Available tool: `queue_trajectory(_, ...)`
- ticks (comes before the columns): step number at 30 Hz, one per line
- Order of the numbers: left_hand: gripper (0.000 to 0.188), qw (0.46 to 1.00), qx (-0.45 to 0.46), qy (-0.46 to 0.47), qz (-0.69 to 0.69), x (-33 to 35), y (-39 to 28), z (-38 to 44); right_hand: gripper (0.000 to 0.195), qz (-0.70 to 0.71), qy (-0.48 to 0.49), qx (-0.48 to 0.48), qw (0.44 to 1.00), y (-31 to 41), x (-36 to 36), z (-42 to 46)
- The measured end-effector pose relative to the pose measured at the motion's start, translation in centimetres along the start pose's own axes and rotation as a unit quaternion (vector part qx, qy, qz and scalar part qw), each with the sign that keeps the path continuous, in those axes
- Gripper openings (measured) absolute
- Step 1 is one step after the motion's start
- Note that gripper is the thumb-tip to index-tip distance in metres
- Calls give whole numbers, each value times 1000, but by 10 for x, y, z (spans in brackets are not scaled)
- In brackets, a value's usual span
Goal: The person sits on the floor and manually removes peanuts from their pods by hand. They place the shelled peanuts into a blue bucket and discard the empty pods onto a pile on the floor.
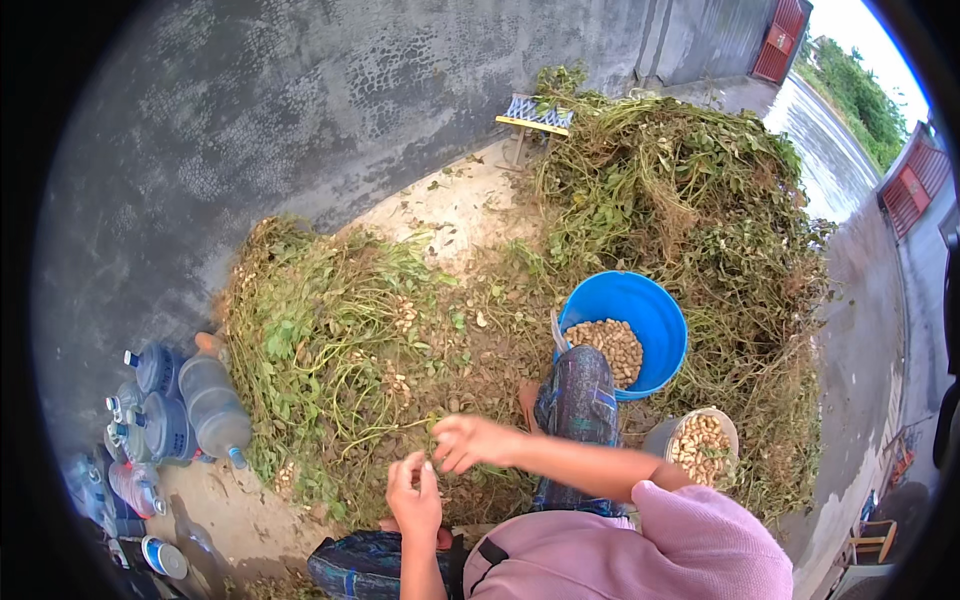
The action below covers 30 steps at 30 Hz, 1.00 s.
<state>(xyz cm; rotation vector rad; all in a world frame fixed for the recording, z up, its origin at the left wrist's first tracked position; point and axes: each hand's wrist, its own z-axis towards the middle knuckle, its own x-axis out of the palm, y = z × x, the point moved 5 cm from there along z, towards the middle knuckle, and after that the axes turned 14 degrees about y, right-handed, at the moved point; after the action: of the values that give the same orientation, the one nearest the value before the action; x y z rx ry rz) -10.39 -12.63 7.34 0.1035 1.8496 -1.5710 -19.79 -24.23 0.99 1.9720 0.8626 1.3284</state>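
Note:
My left hand (415,495) is raised in front of my lap, thumb and fingertips together; whether something small is between them I cannot tell. Just above and to its right, my right hand (472,444) is blurred, its fingers partly curled near the tip of a plant stem. Ahead lies a heap of pulled peanut plants (322,337) with pods on their roots. By my right knee stands a blue plastic bucket (660,334), partly filled with peanuts in the shell (611,349). Behind it, a smaller pale bucket (660,439) is full of paler peanut pods (701,450).
A larger heap of peanut plants (675,195) rises beyond the buckets. A folding stool (534,116) stands by the grey wall (375,97). Large plastic water bottles (214,409) and a white-and-blue tub (166,557) are at the left. Leaf litter covers the ground between the heaps.

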Motion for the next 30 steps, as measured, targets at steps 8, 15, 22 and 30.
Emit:
queue_trajectory(8, 17, 998, -51, -1, -42, -9, 16, -23, 22, 37, -28, -83, 995, -29, 43, 9)
queue_trajectory(15, 13, 967, -97, -7, -234, -10, 48, -32, 22, 45, -29, -101, 993, -30, 62, -3)
queue_trajectory(22, 12, 975, -22, -4, -219, -25, 26, -38, 22, 135, 77, -67, 986, -26, 68, 0)
queue_trajectory(30, 4, 966, -82, -63, -236, -44, 34, -49, 14, -58, 20, -156, 986, -8, 100, 4)
